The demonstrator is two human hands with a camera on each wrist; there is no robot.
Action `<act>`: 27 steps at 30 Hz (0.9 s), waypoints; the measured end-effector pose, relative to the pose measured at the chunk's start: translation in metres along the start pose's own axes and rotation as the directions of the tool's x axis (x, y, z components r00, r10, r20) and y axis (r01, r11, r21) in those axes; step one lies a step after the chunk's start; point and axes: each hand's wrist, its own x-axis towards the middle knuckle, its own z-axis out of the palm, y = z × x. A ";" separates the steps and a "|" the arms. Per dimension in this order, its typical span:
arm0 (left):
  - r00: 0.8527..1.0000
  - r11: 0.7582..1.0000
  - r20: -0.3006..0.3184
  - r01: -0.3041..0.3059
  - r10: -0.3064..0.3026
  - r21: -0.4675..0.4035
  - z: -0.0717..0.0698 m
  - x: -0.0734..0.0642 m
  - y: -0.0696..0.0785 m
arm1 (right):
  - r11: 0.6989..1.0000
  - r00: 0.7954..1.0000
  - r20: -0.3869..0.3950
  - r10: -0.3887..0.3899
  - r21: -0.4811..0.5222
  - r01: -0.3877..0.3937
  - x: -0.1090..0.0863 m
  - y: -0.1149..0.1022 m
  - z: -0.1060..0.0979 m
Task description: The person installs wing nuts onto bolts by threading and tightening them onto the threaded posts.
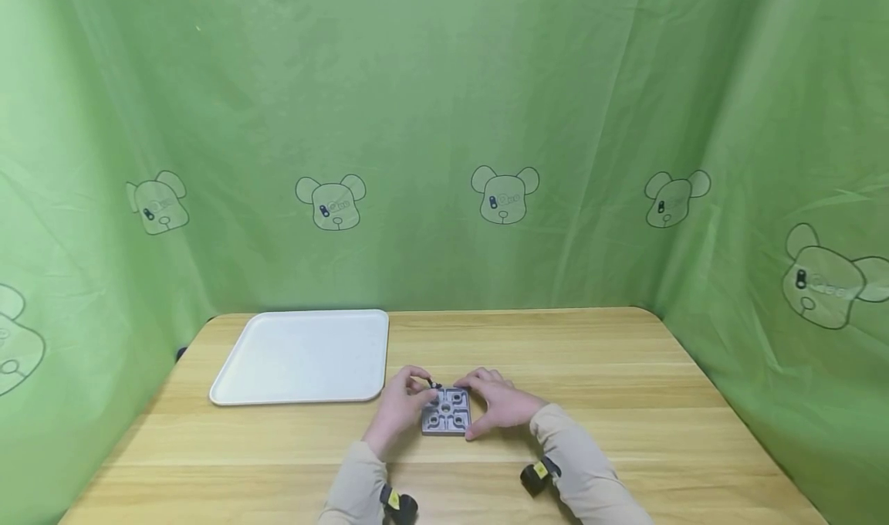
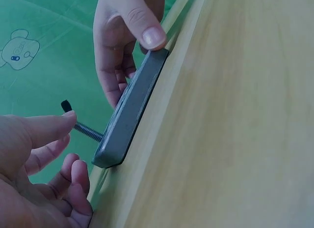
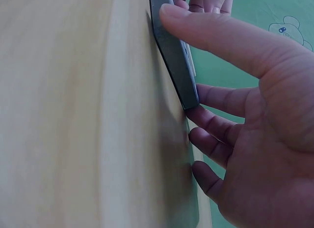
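A square grey metal plate (image 1: 446, 412) with round holes and raised ribs lies on the table in front of the person. My left hand (image 1: 400, 406) is at its far left corner, pinching a threaded bolt (image 2: 88, 131) with a black top between thumb and fingertips. In the left wrist view the bolt stands up from the plate's face, its lower end at the plate. My right hand (image 1: 505, 403) grips the plate at its right side, thumb (image 3: 189, 21) on the near edge and fingers at the far edge.
A white rectangular tray (image 1: 305, 355) lies at the back left of the wooden table (image 1: 625, 401). Green curtains (image 1: 430, 123) printed with bear heads hang behind the table and on both sides. A black wrist camera (image 1: 536, 477) sits on the right sleeve.
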 end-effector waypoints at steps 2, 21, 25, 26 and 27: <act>1.000 1.000 -0.001 0.013 -0.013 -0.017 -0.001 0.000 -0.001 | 1.000 1.000 0.000 0.005 0.001 -0.005 0.000 0.000 0.000; 1.000 0.999 0.000 -0.030 0.030 0.012 -0.002 0.001 -0.002 | 1.000 1.000 -0.002 0.014 -0.010 -0.014 -0.001 -0.001 0.001; 0.999 0.999 0.005 -0.034 0.034 0.016 -0.001 0.000 -0.001 | 1.000 1.000 -0.004 0.009 -0.008 -0.009 -0.001 0.000 0.001; 0.999 0.999 0.007 -0.035 0.035 0.019 -0.001 0.000 -0.001 | 1.000 1.000 -0.005 0.005 -0.008 -0.005 -0.001 0.000 0.001; 0.999 0.999 0.009 -0.034 0.034 0.019 -0.001 0.000 -0.001 | 1.000 1.000 -0.005 0.000 -0.010 0.000 -0.001 0.000 0.001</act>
